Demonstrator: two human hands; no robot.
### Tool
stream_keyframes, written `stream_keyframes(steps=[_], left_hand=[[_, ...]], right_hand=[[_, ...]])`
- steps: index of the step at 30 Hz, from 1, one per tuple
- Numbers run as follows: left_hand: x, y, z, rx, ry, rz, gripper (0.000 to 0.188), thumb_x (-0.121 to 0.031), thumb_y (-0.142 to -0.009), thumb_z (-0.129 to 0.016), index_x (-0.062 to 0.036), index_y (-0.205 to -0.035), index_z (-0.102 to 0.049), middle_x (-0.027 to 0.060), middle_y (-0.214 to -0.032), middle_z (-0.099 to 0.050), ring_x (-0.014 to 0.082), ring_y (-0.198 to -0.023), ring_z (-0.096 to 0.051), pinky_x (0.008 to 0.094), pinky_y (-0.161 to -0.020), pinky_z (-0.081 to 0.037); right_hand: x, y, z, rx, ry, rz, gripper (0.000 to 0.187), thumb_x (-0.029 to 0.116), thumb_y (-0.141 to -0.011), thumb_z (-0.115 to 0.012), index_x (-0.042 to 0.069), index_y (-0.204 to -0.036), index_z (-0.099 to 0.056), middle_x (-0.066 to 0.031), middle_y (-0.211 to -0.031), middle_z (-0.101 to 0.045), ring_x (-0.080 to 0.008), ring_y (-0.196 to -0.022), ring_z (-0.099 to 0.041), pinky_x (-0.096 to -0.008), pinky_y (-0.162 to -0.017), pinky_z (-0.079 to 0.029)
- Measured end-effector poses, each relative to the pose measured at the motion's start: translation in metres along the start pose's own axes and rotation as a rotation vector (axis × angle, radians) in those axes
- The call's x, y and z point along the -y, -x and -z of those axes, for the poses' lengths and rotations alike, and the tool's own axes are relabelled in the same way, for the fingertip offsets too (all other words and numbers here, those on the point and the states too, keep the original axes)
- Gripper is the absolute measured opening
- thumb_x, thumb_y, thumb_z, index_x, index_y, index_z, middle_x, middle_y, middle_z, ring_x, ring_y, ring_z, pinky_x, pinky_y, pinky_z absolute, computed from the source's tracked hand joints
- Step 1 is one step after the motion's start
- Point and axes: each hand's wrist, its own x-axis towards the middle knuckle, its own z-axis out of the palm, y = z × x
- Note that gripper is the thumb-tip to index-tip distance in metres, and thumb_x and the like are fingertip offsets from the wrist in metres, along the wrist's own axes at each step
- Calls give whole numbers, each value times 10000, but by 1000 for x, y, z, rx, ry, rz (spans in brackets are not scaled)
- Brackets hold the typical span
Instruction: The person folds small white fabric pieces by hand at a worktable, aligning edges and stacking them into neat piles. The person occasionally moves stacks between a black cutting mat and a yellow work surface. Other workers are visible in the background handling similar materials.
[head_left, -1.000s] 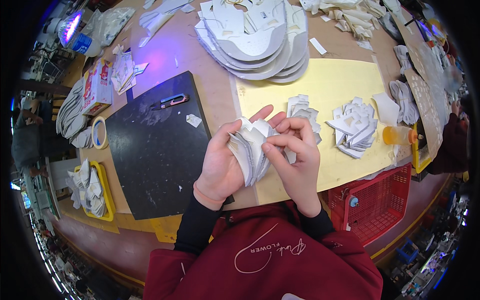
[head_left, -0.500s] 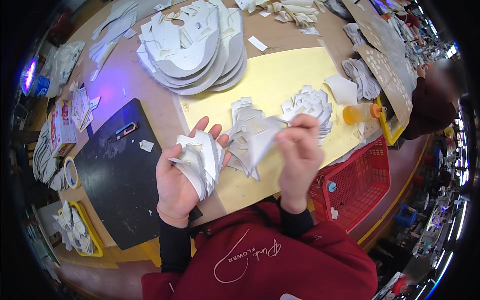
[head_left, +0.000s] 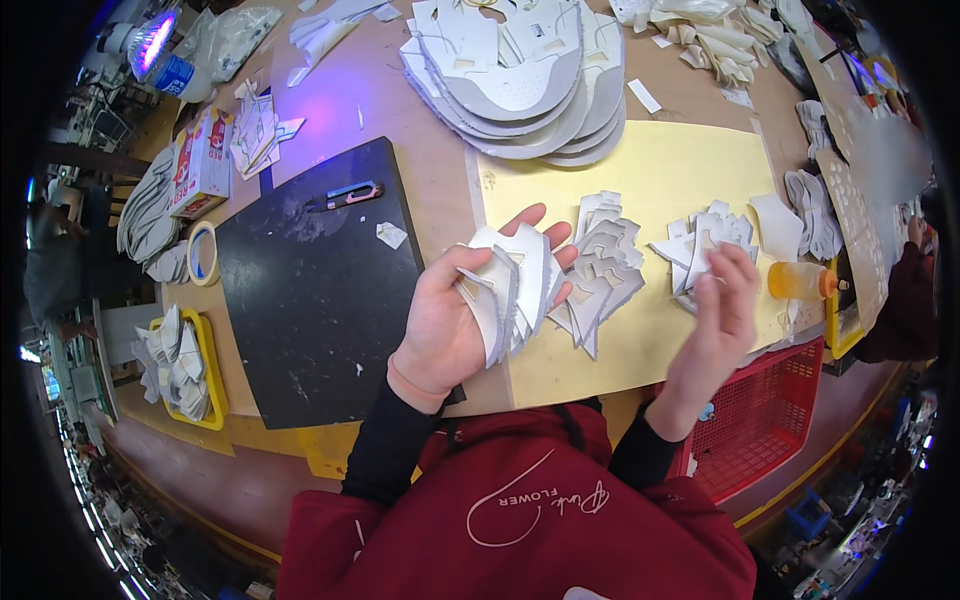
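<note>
My left hand (head_left: 445, 315) is palm up, its fingers curled round a small stack of white cut pieces (head_left: 512, 290) with grey edges and small cut-outs. Just right of it, a middle pile of similar pieces (head_left: 603, 265) lies overlapped on the yellow sheet (head_left: 640, 345). My right hand (head_left: 715, 325) hovers at the near side of a second pile of white pieces (head_left: 700, 245). Its thumb and fingers are apart, and I see nothing held between them. One piece lies crosswise on that pile, close to the fingertips.
A black board (head_left: 320, 290) with a cutter knife (head_left: 350, 195) lies at left. Large curved white panels (head_left: 520, 95) are stacked at the back. An orange-capped bottle (head_left: 800, 281) is at right, above a red basket (head_left: 765, 420). A yellow tray (head_left: 207, 370) holds more pieces.
My right hand has moved right, from beside the middle pile to the right-hand pile, and the piece in its fingers now rests there. The whole view has swung, shifting the scene rightward.
</note>
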Motion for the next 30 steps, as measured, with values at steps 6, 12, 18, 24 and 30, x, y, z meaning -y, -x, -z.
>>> stream_keyframes(steps=[6, 12, 18, 24, 30], left_hand=[[2, -2, -4, -34, -139, -41, 727, -227, -888, -470, -22, -1552, -258, 238, -1526, -373, 377, -1408, -397, 509, -1178, -324], [4, -2, -4, -58, -207, -51, 791, -238, -835, -511, -25, -1550, -249, 244, -1536, -343, 357, -1388, -414, 489, -1181, -322], [3, -3, -6, -56, -195, -70, 802, -237, -831, -514, -24, -1553, -239, 245, -1547, -329, 362, -1408, -393, 488, -1193, -303], [2, -1, -7, -43, -199, -60, 813, -235, -830, -516, -21, -1559, -229, 247, -1555, -327, 362, -1428, -370, 482, -1203, -285], [2, -1, -4, -31, -154, -56, 764, -212, -860, -490, -18, -1556, -241, 238, -1549, -346, 345, -1427, -376, 465, -1200, -290]], right_hand=[[36, 16, -51, 441, 4, 107, 128, 28, -793, -758, 47, -920, -750, -73, -1069, -577, -195, -940, -522, -296, -787, -441], [37, 20, -73, 511, 66, 155, 90, 8, -785, -760, 15, -870, -735, -55, -1061, -532, -167, -899, -502, -279, -781, -445], [33, 21, -72, 525, -112, -26, 60, 7, -804, -749, -4, -855, -721, -45, -1039, -516, -153, -908, -498, -271, -795, -435], [32, 22, -69, 517, -132, -43, 63, 53, -817, -762, 29, -873, -746, -43, -1021, -544, -196, -908, -461, -296, -746, -428], [30, 23, -72, 517, -65, -22, 62, 64, -833, -747, 26, -883, -750, -36, -1013, -551, -198, -909, -453, -306, -772, -409]])
